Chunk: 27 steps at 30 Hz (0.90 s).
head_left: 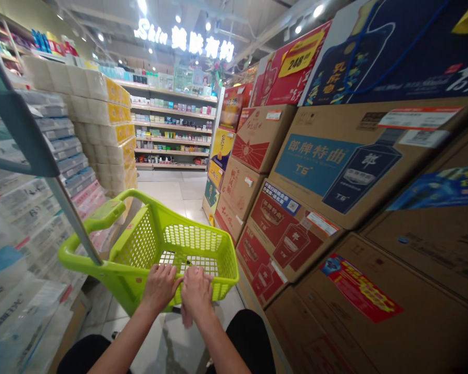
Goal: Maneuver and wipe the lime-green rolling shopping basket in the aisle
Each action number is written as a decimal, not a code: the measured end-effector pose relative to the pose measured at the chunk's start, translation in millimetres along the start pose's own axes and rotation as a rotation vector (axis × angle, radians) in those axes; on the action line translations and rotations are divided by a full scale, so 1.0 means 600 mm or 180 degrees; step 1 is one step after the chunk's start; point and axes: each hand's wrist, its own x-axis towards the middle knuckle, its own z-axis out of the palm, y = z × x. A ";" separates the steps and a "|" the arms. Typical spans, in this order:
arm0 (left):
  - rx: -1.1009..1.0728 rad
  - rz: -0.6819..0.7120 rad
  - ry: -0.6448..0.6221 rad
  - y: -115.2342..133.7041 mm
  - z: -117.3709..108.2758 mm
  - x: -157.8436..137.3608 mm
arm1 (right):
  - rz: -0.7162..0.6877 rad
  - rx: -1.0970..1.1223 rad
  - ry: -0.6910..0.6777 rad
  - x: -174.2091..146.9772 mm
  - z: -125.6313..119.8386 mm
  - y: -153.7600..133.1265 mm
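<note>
A lime-green shopping basket cart point(140, 275) with holed sides stands in front of me, and nothing shows in its basket. My left hand point(160, 284) is wrapped over its near rim, fingers curled to the inside. Right beside it, my right hand point(197, 292) grips the same rim, and its fingertips are partly hidden. A grey metal pull handle point(72, 213) rises from the cart at the left, apart from both hands.
Stacked cartons point(320, 161) line the right side closely. On the left stand packs of paper rolls point(97, 104) and piles of plastic-wrapped packages point(27, 208). A tiled aisle point(167, 192) leads to product shelves point(175, 124). My knees point(249, 337) show below.
</note>
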 end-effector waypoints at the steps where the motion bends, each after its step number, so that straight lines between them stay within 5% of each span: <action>1: 0.0004 0.0001 -0.0018 -0.001 0.000 0.000 | -0.0098 0.0040 0.0043 -0.006 0.008 -0.005; 6: 0.0055 0.0042 -0.0070 -0.009 -0.001 -0.004 | -0.0405 0.0243 0.0334 -0.026 0.042 0.042; 12: 0.0098 0.0069 -0.0036 -0.009 -0.001 -0.007 | 0.0074 0.0187 0.0461 -0.025 0.026 0.127; 18: 0.0056 0.0021 0.0035 0.000 -0.004 -0.002 | 0.0473 0.0053 0.0352 -0.021 0.041 0.091; 22: 0.0060 0.0035 -0.0007 -0.002 -0.010 -0.001 | 0.0173 0.0080 0.0574 -0.031 0.085 0.075; 27: 0.0088 0.0059 -0.0052 -0.013 -0.016 -0.007 | -0.0270 0.0160 0.0894 -0.040 0.104 0.118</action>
